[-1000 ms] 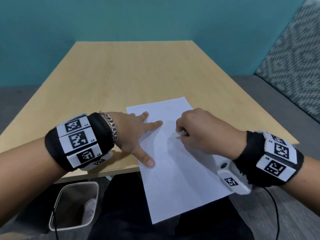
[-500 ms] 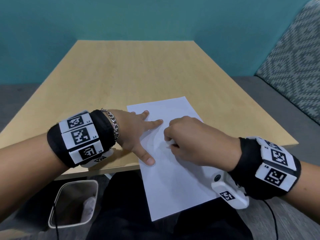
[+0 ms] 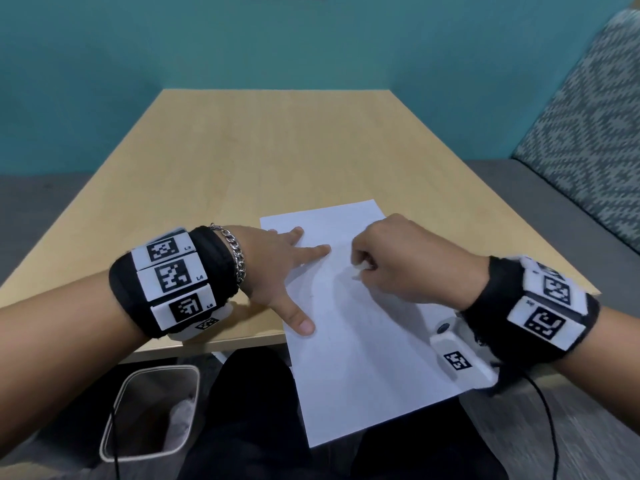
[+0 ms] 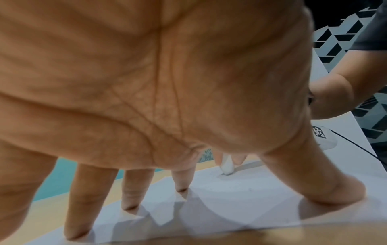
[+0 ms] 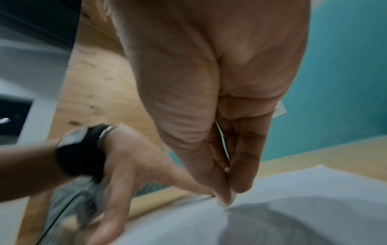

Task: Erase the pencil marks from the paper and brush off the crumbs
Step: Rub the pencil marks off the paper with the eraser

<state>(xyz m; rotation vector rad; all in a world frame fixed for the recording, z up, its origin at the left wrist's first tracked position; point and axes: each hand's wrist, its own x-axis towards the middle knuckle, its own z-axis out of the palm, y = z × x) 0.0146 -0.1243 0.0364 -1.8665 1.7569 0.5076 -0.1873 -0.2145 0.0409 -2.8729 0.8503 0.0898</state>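
A white sheet of paper [image 3: 349, 341] lies at the near edge of the wooden table [image 3: 277, 150], its lower part hanging over the edge. My left hand [image 3: 277, 268] lies on its left side with fingers spread and straight, fingertips [image 4: 182, 189] pressing the paper [image 4: 240, 207]. My right hand [image 3: 398, 261] pinches a small white eraser [image 3: 360, 270] between thumb and fingers, its tip down on the sheet. From the left wrist the eraser [image 4: 227, 166] stands on a faint grey smudge. In the right wrist view the eraser [image 5: 227, 201] shows only as a blurred white tip.
A grey bin [image 3: 152, 410] with a liner stands on the floor below the table's left near corner. A patterned sofa [image 3: 588, 133] is at the right. A black cable [image 3: 550, 420] hangs from my right wrist. The far half of the table is bare wood.
My right hand with the eraser slid left across the paper, then back right a little. My left hand stayed pressed on the sheet.
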